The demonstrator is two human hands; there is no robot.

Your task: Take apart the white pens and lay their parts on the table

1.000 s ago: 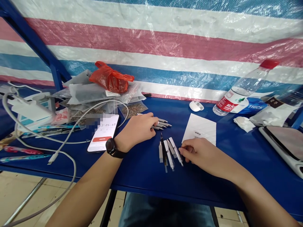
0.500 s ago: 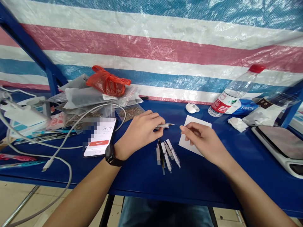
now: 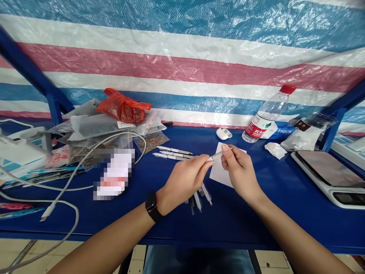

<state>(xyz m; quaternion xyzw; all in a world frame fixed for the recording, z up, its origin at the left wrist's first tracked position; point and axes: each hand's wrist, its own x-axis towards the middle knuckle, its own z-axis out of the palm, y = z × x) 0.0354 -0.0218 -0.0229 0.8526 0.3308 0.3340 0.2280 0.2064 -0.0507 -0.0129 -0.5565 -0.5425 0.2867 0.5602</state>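
My forearms come in from the bottom corners and angle toward each other, with my left hand point(image 3: 185, 182) and right hand point(image 3: 241, 171) close together, raised above the blue surface point(image 3: 256, 228). Between them I grip a slim silver-and-white pen point(image 3: 218, 155), held nearly level and tilted up slightly to the right. My left fingers point(image 3: 199, 168) wrap around its lower end, while my right thumb and forefinger pinch its upper part. Both hands are closed on it. A black smartwatch point(image 3: 152, 206) sits on my left wrist.

Directly below my hands lies a cluster of pens point(image 3: 199, 201), partly hidden by them. A sheet of white paper point(image 3: 218, 175) lies just under my right hand, and a few more pens point(image 3: 172, 152) lie side by side to the left. Farther right stand a water bottle point(image 3: 264, 116) and a digital scale point(image 3: 327, 175).
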